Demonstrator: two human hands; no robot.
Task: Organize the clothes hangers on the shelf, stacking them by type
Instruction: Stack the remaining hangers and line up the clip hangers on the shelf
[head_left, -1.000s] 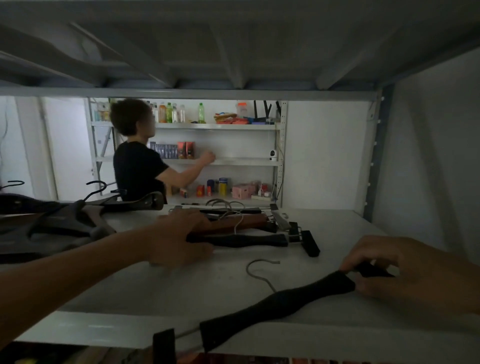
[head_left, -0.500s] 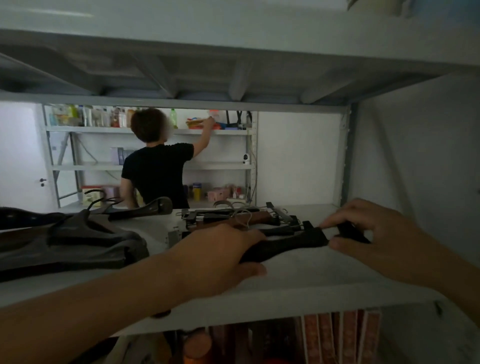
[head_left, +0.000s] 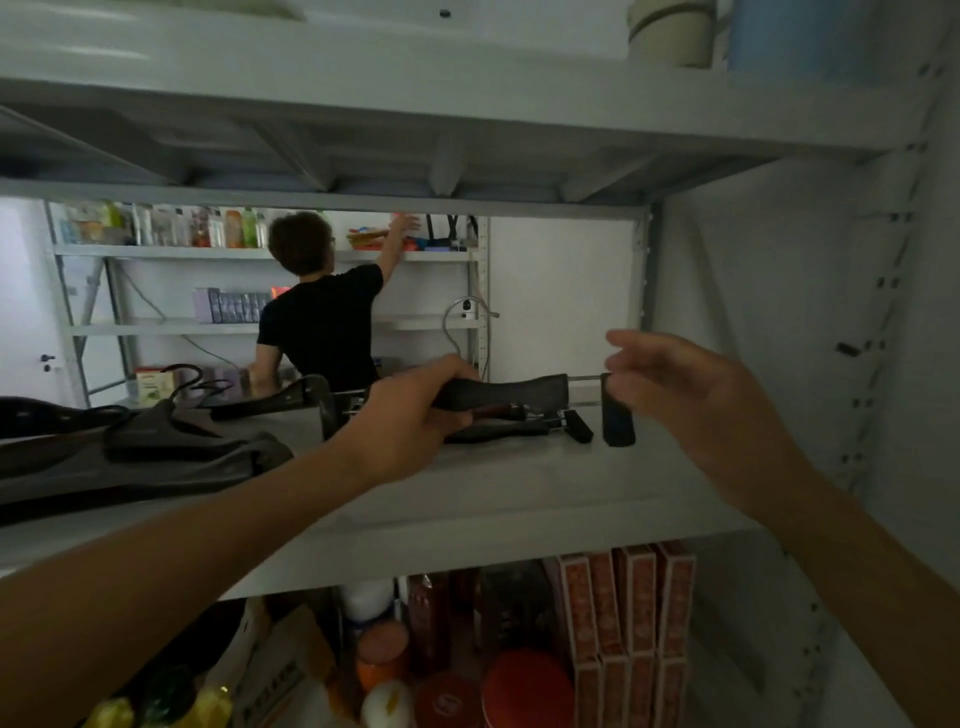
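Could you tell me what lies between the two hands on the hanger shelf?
In the head view, the black clip hanger spans it: left hand grips its bar, right hand is beside its end clip.

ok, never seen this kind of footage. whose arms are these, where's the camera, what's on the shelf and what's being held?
No machine here: the arms belong to a person wearing a wide-angle camera on the head, looking forward and down. The left hand grips a dark clip hanger with a wire hook, lifted just above a small stack of similar clip hangers on the grey metal shelf. The right hand is open beside the hanger's end clip. A pile of dark broad-shouldered hangers lies to the left. Another person in a black shirt works at shelves behind.
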